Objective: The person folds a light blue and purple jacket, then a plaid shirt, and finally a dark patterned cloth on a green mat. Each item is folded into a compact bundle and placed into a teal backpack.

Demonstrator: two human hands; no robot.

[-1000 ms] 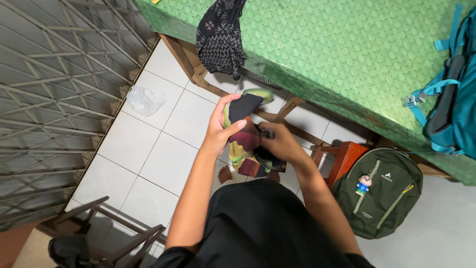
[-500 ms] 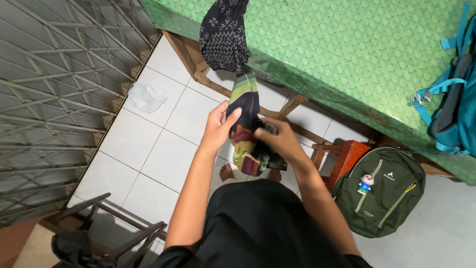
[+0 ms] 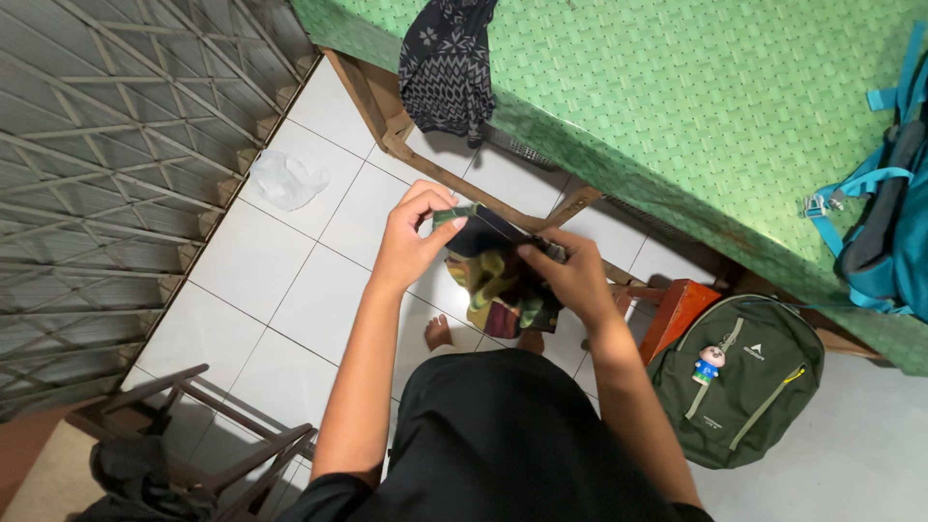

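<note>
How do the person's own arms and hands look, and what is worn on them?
Both arms are bare from the upper arm down. The left hand and right hand carry no gloves, rings, watch or bracelet that I can see. A black garment covers the body.

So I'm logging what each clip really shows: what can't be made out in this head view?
- Multicoloured cloth: its kind and full shape, bunched between the left hand and right hand.
- Teal backpack: cut off by the right edge.
- Patterned dark cloth on the green table: top cut off by the upper edge.
- Feet on the floor: mostly hidden by the cloth and the person's body.
</note>
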